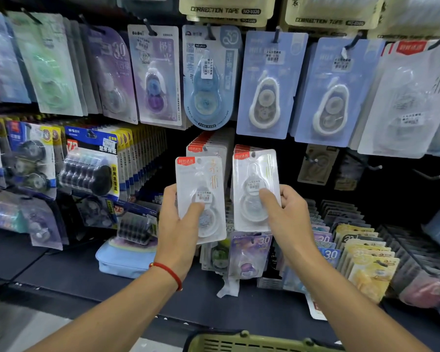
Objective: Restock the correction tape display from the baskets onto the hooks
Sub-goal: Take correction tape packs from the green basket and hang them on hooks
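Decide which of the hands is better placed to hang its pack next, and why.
Probably the right hand: its white pack sits directly before a matching hung stack; the left hand holds its pack lower.

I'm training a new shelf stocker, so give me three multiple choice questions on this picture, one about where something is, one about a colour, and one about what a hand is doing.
1. Where is the green basket?
A. at the bottom edge, below the arms
B. hung on a top hook
C. on the left shelf

2. What colour is the bracelet on the left wrist?
A. blue
B. red
C. white

3. What is the right hand doing?
A. hanging idle
B. pressing flat on the shelf
C. gripping a white tape pack

Answers: 1 A, its rim shows at the frame's bottom. 2 B, a red cord circles the wrist. 3 C, thumb lies over the pack's front; the left hand grips another pack.
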Tool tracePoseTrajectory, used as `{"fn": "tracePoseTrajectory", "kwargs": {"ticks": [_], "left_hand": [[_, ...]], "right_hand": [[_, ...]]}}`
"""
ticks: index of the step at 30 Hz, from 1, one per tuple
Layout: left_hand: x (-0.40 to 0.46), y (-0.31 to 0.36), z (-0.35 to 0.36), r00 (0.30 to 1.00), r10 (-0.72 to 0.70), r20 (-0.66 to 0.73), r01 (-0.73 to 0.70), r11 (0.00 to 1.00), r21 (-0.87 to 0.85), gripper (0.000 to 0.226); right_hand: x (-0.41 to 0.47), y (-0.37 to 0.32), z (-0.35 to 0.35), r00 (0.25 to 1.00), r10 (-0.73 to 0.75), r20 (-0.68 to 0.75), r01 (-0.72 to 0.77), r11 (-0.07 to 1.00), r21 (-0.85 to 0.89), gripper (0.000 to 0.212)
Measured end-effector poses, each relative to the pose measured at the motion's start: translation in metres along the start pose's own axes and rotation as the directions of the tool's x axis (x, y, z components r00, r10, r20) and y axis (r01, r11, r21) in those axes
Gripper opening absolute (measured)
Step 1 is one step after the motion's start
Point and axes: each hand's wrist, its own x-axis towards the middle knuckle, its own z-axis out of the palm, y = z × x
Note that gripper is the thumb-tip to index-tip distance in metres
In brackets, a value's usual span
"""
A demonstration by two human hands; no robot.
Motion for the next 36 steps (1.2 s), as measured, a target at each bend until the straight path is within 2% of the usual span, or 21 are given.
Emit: {"fn": "tracePoseTrajectory", "kwargs": {"ticks": [4, 6, 8, 10, 11, 13, 15, 16, 18, 21, 23, 26, 30, 36], "left_hand": [[-0.001, 0.001, 0.001, 1.0, -0.016, -0.011, 0.015, 0.999, -0.039, 0.031], [-0.001, 0.0, 0.001, 0.999, -0.033, -0.024, 0.032, 0.999, -0.026, 0.032], [-0.001, 0.0, 0.001, 0.999, -0.043, -0.032, 0.043, 0.999, -0.014, 0.033], [-0.001, 0.002, 0.001, 0.999, -0.043, -0.001, 0.043, 0.999, -0.019, 0.034], [-0.002, 0.003, 0.002, 0.998, -0.045, 0.037, 0.046, 0.999, -0.023, 0.037], [-0.002, 0.005, 0.004, 0.988, -0.067, 0.139, 0.076, 0.995, -0.066, 0.047], [-0.004, 0.007, 0.009, 0.96, -0.088, 0.267, 0.123, 0.985, -0.117, 0.052], [-0.005, 0.008, 0.012, 0.944, -0.088, 0.318, 0.13, 0.985, -0.114, 0.052], [-0.008, 0.008, 0.017, 0.934, -0.082, 0.348, 0.107, 0.993, -0.055, 0.056], [-0.009, 0.007, 0.018, 0.947, -0.089, 0.309, 0.064, 0.994, 0.089, 0.059], [-0.009, 0.005, 0.017, 0.948, -0.097, 0.304, 0.052, 0.987, 0.153, 0.061], [-0.009, 0.004, 0.016, 0.944, -0.106, 0.312, 0.055, 0.984, 0.167, 0.061], [-0.012, 0.003, 0.015, 0.953, -0.085, 0.292, 0.032, 0.983, 0.18, 0.054], [-0.026, 0.007, 0.008, 0.983, -0.058, 0.176, 0.0, 0.95, 0.312, 0.046]], "right_hand": [[-0.002, -0.001, 0.001, 0.999, -0.038, 0.016, 0.038, 0.999, -0.001, 0.023], [-0.001, -0.003, 0.002, 1.0, 0.001, 0.019, -0.001, 0.999, -0.035, 0.019], [0.0, 0.001, 0.001, 0.999, 0.042, -0.028, -0.048, 0.972, -0.231, 0.028], [-0.003, 0.005, 0.001, 0.994, -0.073, -0.08, 0.027, 0.881, -0.472, 0.04], [-0.004, 0.006, 0.002, 0.988, -0.135, -0.072, 0.082, 0.862, -0.5, 0.041], [-0.004, 0.005, 0.003, 0.991, -0.114, 0.064, 0.13, 0.922, -0.364, 0.032], [-0.005, 0.005, 0.006, 0.96, -0.017, 0.279, 0.077, 0.976, -0.206, 0.023], [-0.006, 0.006, 0.007, 0.948, -0.001, 0.318, 0.055, 0.986, -0.16, 0.024], [-0.008, 0.009, 0.012, 0.965, -0.002, 0.261, 0.03, 0.994, -0.103, 0.027], [-0.007, 0.009, 0.014, 0.997, 0.001, 0.074, 0.003, 0.998, -0.06, 0.026], [-0.001, 0.008, 0.011, 1.0, 0.02, 0.01, -0.02, 0.998, -0.058, 0.021], [0.004, 0.005, 0.005, 0.999, 0.022, 0.036, -0.02, 0.998, -0.063, 0.018], [0.003, 0.005, 0.003, 0.999, 0.005, 0.044, -0.003, 0.999, -0.048, 0.027], [0.004, 0.013, 0.008, 0.999, 0.026, 0.042, -0.022, 0.995, -0.098, 0.032]]}}
